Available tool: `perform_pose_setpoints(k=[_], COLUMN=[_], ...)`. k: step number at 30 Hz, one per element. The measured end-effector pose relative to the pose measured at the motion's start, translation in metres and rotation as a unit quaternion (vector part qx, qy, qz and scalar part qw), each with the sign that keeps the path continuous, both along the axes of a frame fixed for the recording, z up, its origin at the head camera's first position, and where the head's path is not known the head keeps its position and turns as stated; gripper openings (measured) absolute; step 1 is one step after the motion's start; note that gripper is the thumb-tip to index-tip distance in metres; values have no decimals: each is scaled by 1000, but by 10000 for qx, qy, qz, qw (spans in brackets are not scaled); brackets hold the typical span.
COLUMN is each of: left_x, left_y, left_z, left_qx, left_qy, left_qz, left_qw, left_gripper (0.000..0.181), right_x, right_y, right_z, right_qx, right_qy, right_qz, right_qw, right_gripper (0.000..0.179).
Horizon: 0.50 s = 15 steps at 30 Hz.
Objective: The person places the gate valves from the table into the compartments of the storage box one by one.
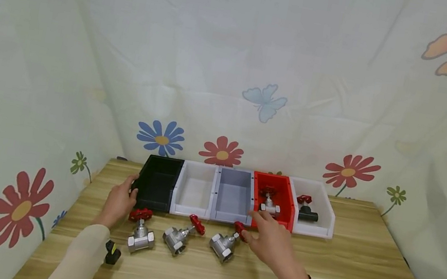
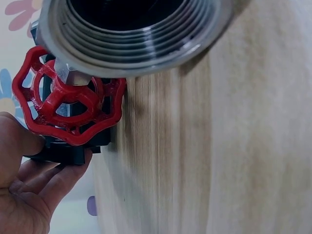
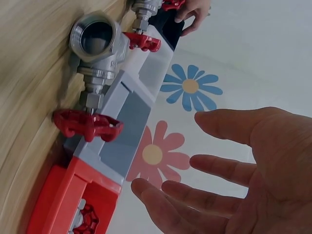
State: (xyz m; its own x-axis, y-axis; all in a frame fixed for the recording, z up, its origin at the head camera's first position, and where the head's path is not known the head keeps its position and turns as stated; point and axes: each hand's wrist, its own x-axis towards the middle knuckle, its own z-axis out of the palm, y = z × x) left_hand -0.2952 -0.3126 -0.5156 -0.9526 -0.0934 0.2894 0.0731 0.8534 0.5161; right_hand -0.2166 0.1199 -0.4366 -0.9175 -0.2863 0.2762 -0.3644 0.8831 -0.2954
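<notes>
My left hand (image 1: 120, 199) holds the left side of the black bin (image 1: 159, 183); in the left wrist view its thumb and fingers (image 2: 61, 185) lie about the bin's edge. Close by is a metal globe valve (image 1: 140, 236) with a red handwheel (image 2: 73, 109). A second such valve (image 1: 176, 240) lies in the middle, and a third (image 1: 224, 246) farther right. My right hand (image 1: 272, 244) hovers near the third valve's handwheel, in front of the red bin (image 1: 289, 210). Its fingers are spread with nothing between them in the right wrist view.
The bins stand in a row: black, white (image 1: 196, 189), grey (image 1: 234, 195), red, then white (image 1: 326, 221). A metal valve (image 1: 269, 209) sits in the red bin. The rightmost white bin holds a black-bodied valve (image 1: 308, 214). Behind hangs a flowered curtain (image 1: 197, 81).
</notes>
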Motion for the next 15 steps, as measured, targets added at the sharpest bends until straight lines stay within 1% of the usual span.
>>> perform_pose_setpoints(k=[4, 11, 15], left_x=[0, 2, 2], left_y=[0, 2, 2], left_z=[1, 3, 4], left_qx=[8, 27, 25], left_qy=[-62, -140, -136], left_qz=[21, 34, 61], left_qw=[10000, 9999, 9999], left_gripper=[46, 47, 47], right_x=[1, 4, 5], right_y=[-7, -17, -22], right_z=[-1, -4, -5], right_qx=[15, -8, -44], right_qy=[-135, -227, -431], right_qz=[42, 274, 404], right_qw=[9999, 9994, 9982], right_gripper=[50, 47, 47])
